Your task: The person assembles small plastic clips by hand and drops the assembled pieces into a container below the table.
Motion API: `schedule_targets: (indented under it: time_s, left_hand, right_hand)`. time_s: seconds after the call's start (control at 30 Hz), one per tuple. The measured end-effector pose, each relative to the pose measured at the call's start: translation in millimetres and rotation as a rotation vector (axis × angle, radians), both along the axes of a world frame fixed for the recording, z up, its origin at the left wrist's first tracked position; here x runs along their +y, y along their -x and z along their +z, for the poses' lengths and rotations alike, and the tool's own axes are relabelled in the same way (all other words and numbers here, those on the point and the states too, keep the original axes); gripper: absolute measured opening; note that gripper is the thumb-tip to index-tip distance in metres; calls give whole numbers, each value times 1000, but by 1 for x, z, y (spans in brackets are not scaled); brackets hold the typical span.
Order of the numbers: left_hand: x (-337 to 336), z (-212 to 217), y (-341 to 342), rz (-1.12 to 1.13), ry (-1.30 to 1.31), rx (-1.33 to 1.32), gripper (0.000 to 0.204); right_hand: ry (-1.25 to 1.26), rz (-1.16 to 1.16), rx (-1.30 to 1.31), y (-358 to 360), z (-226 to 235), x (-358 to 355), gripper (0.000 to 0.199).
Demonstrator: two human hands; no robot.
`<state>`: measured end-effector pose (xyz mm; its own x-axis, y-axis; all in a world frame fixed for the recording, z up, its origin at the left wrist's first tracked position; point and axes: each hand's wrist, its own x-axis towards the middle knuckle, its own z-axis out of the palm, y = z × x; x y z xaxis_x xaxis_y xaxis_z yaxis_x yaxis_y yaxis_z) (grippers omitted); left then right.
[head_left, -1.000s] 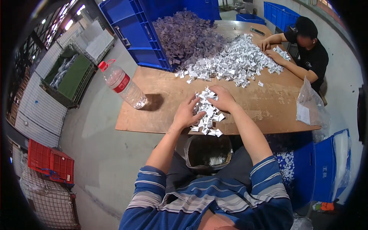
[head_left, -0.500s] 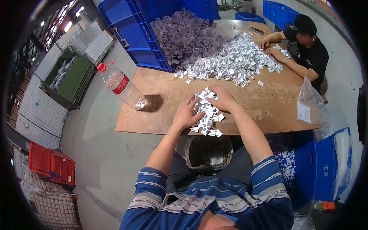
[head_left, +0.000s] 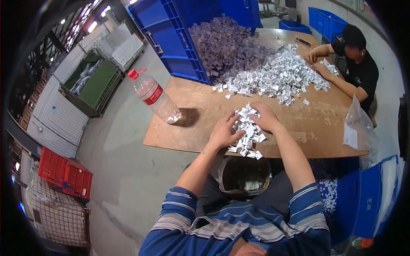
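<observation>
A small heap of little white pieces (head_left: pixel 247 135), each flat with small dark marks, lies at the near edge of the wooden table. My left hand (head_left: pixel 225 130) rests along the heap's left side, thumb and fingers apart. On the upper right side my right hand (head_left: pixel 265 116) touches the heap, its fingers spread and bent over the pieces. Neither hand grips anything that I can make out. Farther back, a much bigger pile of similar white pieces (head_left: pixel 277 74) spreads out from a blue crate tipped on its side (head_left: pixel 173 40).
A water bottle with a red cap (head_left: pixel 157 100) stands left on the wooden table (head_left: pixel 196 96). Below the near edge, between my knees, is a lined bin (head_left: pixel 223 181). A co-worker (head_left: pixel 356 70) sits at the far right. A clear bag (head_left: pixel 356 121) hangs over the right edge.
The whole view has shifted, so the table and its things appear farther right and slightly lower. My hands stay at the small heap, with little visible change in their pose.
</observation>
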<state>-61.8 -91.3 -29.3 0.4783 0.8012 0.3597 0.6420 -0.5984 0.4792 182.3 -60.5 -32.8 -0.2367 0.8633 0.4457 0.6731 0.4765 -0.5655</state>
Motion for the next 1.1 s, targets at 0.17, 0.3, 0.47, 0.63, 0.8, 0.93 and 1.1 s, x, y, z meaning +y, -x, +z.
schedule_targets:
  time_s: [0.17, 0.3, 0.47, 0.63, 0.8, 0.93, 1.1]
  left_hand:
    - [-2, 2, 0, 8, 21, 12, 64]
    - [-3, 4, 0, 12, 38, 19, 63]
    - [-3, 4, -1, 2, -3, -12, 60]
    - [-1, 3, -4, 2, 4, -46, 59]
    - [3, -2, 1, 9, -43, -53, 55]
    - [2, -3, -3, -1, -73, -64, 55]
    - [-5, 0, -2, 46, -89, -63, 67]
  right_hand:
    - [-8, 3, 8, 0, -3, 2, 43]
    - [-28, 3, 11, 0, -7, 3, 41]
    - [-38, 8, 29, -1, -9, 6, 37]
    - [15, 31, 117, -5, -10, 8, 36]
    - [86, 28, 259, -1, -10, 10, 39]
    - [203, -28, 276, -14, -19, 12, 36]
    - [216, -66, 253, -13, -10, 6, 36]
